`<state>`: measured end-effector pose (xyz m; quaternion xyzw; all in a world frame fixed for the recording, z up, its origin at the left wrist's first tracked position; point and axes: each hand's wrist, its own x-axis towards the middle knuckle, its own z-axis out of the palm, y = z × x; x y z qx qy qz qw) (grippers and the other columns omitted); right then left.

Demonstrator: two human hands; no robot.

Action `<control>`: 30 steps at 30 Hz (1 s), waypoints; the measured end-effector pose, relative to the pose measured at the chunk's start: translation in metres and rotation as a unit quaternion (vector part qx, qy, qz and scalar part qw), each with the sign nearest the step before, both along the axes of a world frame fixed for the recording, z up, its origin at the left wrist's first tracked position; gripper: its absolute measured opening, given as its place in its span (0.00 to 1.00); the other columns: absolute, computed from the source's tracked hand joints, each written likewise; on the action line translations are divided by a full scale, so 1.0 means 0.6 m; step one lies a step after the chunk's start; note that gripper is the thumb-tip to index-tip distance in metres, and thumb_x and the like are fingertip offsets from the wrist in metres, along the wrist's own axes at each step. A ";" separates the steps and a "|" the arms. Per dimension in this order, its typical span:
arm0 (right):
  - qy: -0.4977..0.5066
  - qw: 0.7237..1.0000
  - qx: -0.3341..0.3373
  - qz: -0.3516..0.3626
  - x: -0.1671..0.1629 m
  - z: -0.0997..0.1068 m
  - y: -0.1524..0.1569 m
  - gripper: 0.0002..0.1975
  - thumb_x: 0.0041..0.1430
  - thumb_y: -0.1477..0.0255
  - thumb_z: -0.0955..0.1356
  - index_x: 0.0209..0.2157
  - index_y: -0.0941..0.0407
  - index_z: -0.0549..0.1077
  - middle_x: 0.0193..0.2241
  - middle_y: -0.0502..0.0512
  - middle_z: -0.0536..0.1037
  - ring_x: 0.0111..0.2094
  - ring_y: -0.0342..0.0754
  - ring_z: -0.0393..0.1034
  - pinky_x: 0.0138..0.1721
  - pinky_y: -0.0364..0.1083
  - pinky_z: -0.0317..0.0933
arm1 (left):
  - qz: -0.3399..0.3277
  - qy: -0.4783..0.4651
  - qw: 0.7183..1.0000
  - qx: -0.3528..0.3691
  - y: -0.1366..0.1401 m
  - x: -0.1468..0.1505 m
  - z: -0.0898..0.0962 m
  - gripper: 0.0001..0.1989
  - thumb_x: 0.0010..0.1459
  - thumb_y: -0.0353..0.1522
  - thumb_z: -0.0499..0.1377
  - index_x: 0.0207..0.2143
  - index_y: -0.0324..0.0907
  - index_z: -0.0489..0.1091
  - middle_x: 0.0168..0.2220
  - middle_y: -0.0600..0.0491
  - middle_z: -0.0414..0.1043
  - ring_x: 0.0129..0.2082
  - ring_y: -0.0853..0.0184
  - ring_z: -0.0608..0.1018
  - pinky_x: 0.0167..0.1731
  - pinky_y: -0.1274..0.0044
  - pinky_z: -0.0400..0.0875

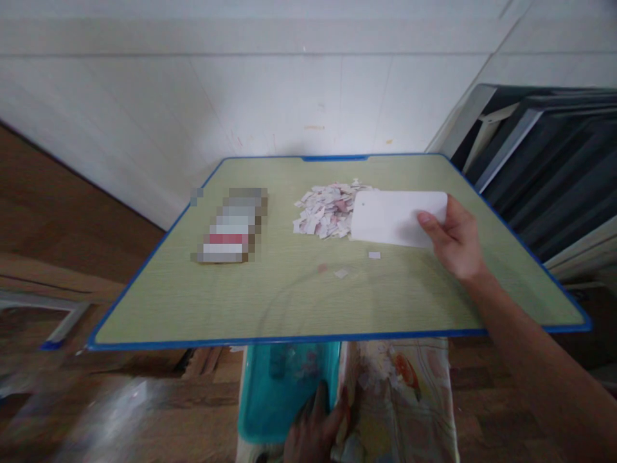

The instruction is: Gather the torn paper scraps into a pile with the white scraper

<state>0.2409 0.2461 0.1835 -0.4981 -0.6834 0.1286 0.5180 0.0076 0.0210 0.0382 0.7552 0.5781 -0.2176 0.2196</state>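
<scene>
My right hand (457, 241) is closed on the right end of a flat white rectangular board (388, 217) with rounded corners and a small hole, thumb on its face. The board's left edge is against a heap of small torn paper scraps (322, 212) on the table and covers part of it. Below the table's front edge, my left hand (313, 424) is at the right rim of a teal plastic tray (255, 411), one finger over the inside and the thumb outside. A few scraps lie in the tray, partly in shadow.
The low table (193, 308) has a pale green top and blue edging. A pixelated item (231, 225) lies on its left side. Loose scraps (375, 255) lie in front of the heap. A patterned cloth (409, 411) with scraps is below; dark panels (549, 141) lean at right.
</scene>
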 end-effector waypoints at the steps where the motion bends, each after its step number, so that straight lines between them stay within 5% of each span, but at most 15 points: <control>1: 0.015 1.000 -0.002 0.001 0.002 0.001 -0.001 0.10 0.52 0.63 0.64 0.32 0.55 0.67 0.25 0.51 0.68 0.26 0.44 0.61 0.27 0.45 0.56 | 0.003 -0.004 1.000 -0.005 0.001 0.000 0.001 0.41 0.38 0.29 0.62 0.55 0.51 0.48 0.56 0.40 0.54 0.48 0.55 0.66 0.42 0.69 0.65; 7: 0.105 0.994 0.026 -0.015 0.010 0.001 -0.005 0.08 0.52 0.67 0.65 0.32 0.58 0.68 0.26 0.51 0.67 0.26 0.42 0.59 0.28 0.44 0.54 | 0.002 -0.023 0.999 0.037 -0.006 -0.005 -0.014 0.36 0.44 0.28 0.58 0.55 0.51 0.47 0.54 0.39 0.57 0.46 0.55 0.68 0.40 0.69 0.67; 13: 0.055 0.998 -0.005 0.017 0.005 0.003 -0.006 0.07 0.51 0.65 0.65 0.30 0.55 0.67 0.23 0.50 0.66 0.23 0.43 0.57 0.24 0.43 0.53 | -0.021 -0.013 0.994 0.105 -0.017 -0.013 -0.034 0.36 0.45 0.22 0.53 0.55 0.54 0.46 0.52 0.43 0.61 0.42 0.58 0.72 0.35 0.71 0.69; 21: 0.040 0.993 0.061 -0.094 0.017 0.008 -0.004 0.09 0.53 0.67 0.64 0.33 0.58 0.68 0.24 0.50 0.65 0.24 0.42 0.57 0.26 0.43 0.52 | -0.028 -0.018 0.995 0.097 -0.018 -0.012 -0.036 0.37 0.43 0.23 0.55 0.55 0.52 0.47 0.52 0.41 0.61 0.44 0.57 0.70 0.37 0.71 0.68; 30: 0.022 0.999 -0.008 -0.023 0.018 -0.006 0.000 0.11 0.53 0.64 0.63 0.35 0.54 0.67 0.28 0.53 0.68 0.29 0.46 0.61 0.32 0.46 0.57 | -0.023 -0.025 0.995 0.093 -0.017 -0.011 -0.034 0.37 0.41 0.23 0.55 0.54 0.50 0.50 0.53 0.40 0.60 0.43 0.55 0.71 0.36 0.69 0.69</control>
